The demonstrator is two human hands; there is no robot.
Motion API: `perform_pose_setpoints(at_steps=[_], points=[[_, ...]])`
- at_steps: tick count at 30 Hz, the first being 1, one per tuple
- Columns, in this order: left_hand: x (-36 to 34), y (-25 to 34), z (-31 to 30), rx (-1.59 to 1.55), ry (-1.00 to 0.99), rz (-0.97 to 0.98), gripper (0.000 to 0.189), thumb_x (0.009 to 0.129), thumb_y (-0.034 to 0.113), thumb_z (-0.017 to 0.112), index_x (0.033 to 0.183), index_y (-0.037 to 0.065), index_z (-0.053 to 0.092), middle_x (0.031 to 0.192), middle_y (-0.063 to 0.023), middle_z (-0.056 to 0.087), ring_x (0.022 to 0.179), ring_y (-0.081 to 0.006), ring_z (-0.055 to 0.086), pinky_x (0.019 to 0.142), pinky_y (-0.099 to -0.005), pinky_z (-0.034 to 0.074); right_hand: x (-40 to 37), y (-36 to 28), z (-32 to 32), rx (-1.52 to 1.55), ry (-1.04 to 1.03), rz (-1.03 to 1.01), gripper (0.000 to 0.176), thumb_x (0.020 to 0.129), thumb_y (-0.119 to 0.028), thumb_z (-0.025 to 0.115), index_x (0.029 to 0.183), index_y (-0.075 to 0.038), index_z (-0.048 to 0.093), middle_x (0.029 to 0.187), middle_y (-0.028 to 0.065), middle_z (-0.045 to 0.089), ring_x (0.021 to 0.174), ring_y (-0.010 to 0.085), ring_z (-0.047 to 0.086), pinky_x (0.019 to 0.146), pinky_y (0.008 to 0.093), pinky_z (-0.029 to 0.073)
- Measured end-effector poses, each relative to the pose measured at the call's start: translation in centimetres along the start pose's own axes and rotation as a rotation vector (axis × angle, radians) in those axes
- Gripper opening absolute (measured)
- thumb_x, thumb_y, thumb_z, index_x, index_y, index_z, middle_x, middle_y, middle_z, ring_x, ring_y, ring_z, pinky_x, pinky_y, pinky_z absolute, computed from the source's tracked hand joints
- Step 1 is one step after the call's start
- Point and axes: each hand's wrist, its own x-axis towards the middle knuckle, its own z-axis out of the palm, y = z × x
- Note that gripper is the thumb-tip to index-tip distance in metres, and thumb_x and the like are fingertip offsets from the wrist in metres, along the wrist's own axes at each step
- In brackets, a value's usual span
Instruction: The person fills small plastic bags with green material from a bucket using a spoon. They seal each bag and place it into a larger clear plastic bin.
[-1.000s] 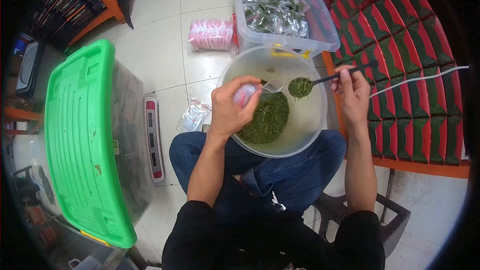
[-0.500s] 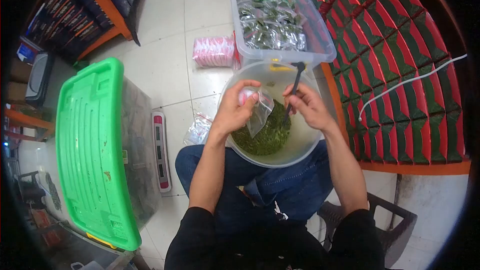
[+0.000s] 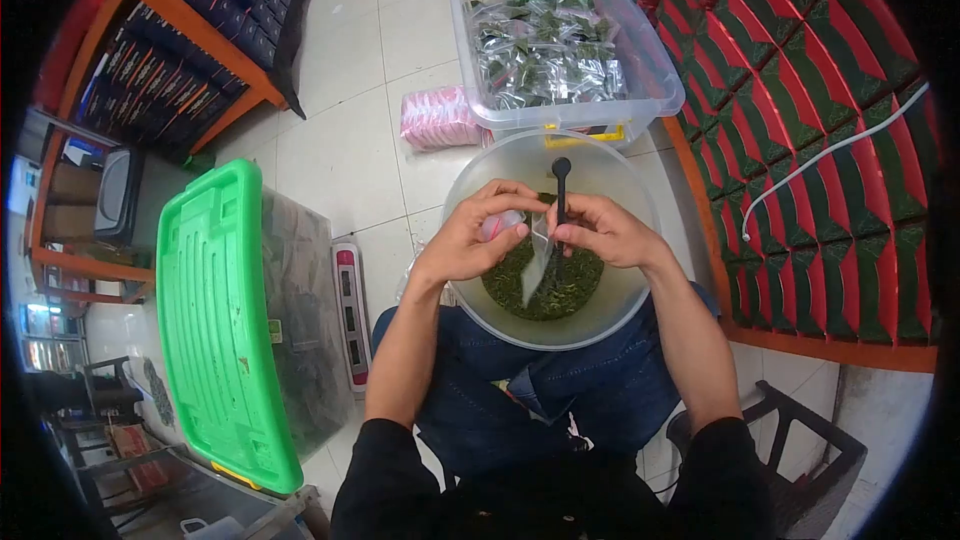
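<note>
My left hand is closed on a bunch of small clear zip bags with pink edges. One clear zip bag hangs from between my two hands. My right hand grips a long black spoon upright, its round end up, and the fingertips also touch the hanging bag's upper edge. Below both hands, a translucent white bucket between my legs holds chopped dried green leaves. The spoon's lower end is partly hidden by the right hand and against the dark leaves.
A clear plastic bin of filled leaf bags stands beyond the bucket, beside pink-and-white packs. On the left are a green-lidded box and a slim pink-and-white device. Red-and-green packets fill a rack at right.
My hands have come together; the right hand has moved left to the zip bag, bringing the spoon along. The bag now hangs between both hands. The camera view has shifted slightly.
</note>
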Motion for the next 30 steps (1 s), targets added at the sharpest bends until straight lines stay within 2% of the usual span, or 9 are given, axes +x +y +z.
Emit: perform_pose_setpoints(at_steps=[5,7,11,14,17,19,25,28,30], points=[[0.3,-1.3,-0.7,0.197,-0.185,0.297,0.015,0.092,0.009,0.072,0.104,0.003,0.067,0.119,-0.0095,0.062,0.089,-0.0130,0.062,0.062,-0.0231,0.049,-0.4,0.0,-0.8,-0.028,-0.083,0.009,0.014,0.103,-0.019,0.059,0.107,-0.005,0.059,0.093,0.0001,0.058,0.082,0.0085,0.056,0.074,0.0269,0.049],[-0.1,-0.6,0.2,-0.032,-0.102,-0.095,0.022,0.087,0.016,0.081,0.096,0.006,0.064,0.102,-0.0055,0.068,0.082,-0.0107,0.062,0.063,-0.0245,0.048,-0.2,0.2,-0.7,-0.045,-0.112,0.010,0.015,0.103,-0.020,0.059,0.107,-0.005,0.059,0.093,0.0000,0.058,0.082,0.0085,0.056,0.074,0.0272,0.049],[0.0,0.9,1.3,-0.037,0.008,-0.251,0.031,0.080,0.021,0.088,0.097,0.008,0.065,0.087,-0.0013,0.069,0.075,-0.0070,0.060,0.061,-0.0237,0.047,-0.2,0.3,-0.6,-0.061,-0.092,0.030,0.015,0.103,-0.019,0.059,0.109,-0.005,0.060,0.094,0.0002,0.060,0.082,0.0087,0.056,0.075,0.0274,0.049],[0.0,2.8,1.4,-0.091,0.057,-0.593,0.037,0.076,0.023,0.091,0.100,0.009,0.067,0.082,-0.0009,0.068,0.071,-0.0039,0.057,0.059,-0.0227,0.045,-0.6,0.3,-0.4,-0.094,-0.021,-0.004,0.016,0.103,-0.017,0.059,0.112,-0.005,0.061,0.096,0.0006,0.061,0.083,0.0089,0.057,0.075,0.0269,0.049],[-0.3,0.7,1.8,-0.037,0.153,-0.422,0.043,0.073,0.024,0.093,0.104,0.007,0.069,0.087,-0.0043,0.071,0.074,-0.0077,0.062,0.063,-0.0260,0.050,-1.9,-1.0,-0.3,-0.152,0.191,-0.031,0.018,0.102,-0.015,0.059,0.115,-0.003,0.062,0.095,0.0013,0.062,0.084,0.0092,0.058,0.074,0.0261,0.049],[-0.8,-0.1,2.3,0.409,0.381,-0.050,0.049,0.070,0.026,0.094,0.109,0.006,0.070,0.091,-0.0081,0.074,0.081,-0.0166,0.070,0.071,-0.0307,0.055,-3.1,-1.4,-1.1,-0.220,0.456,-0.128,0.018,0.101,-0.012,0.060,0.116,-0.002,0.063,0.091,0.0017,0.063,0.081,0.0102,0.060,0.072,0.0251,0.049],[-1.6,1.3,5.0,0.675,0.512,-0.001,0.055,0.068,0.028,0.093,0.112,0.006,0.069,0.102,-0.0126,0.073,0.094,-0.0303,0.072,0.078,-0.0377,0.058,-3.7,-5.7,2.8,-0.586,1.036,-0.390,0.009,0.094,-0.005,0.067,0.100,0.002,0.067,0.090,0.0082,0.066,0.079,0.0153,0.064,0.070,0.0276,0.050],[-1.3,1.3,6.1,0.696,0.610,0.061,0.054,0.069,0.027,0.092,0.113,0.006,0.069,0.104,-0.0118,0.072,0.092,-0.0307,0.072,0.076,-0.0381,0.058,-2.7,-7.5,6.3,-1.153,0.951,-0.598,0.010,0.087,0.000,0.072,0.096,0.003,0.068,0.090,0.0129,0.067,0.080,0.0253,0.066,0.068,0.0312,0.051],[-1.3,1.3,6.5,0.693,0.643,0.080,0.055,0.069,0.027,0.092,0.114,0.007,0.069,0.104,-0.0116,0.071,0.091,-0.0306,0.072,0.075,-0.0378,0.058,-2.0,-6.9,7.1,-1.081,0.888,-0.696,0.015,0.082,0.002,0.074,0.095,0.002,0.068,0.091,0.0146,0.067,0.080,0.0339,0.066,0.069,0.0364,0.051]])
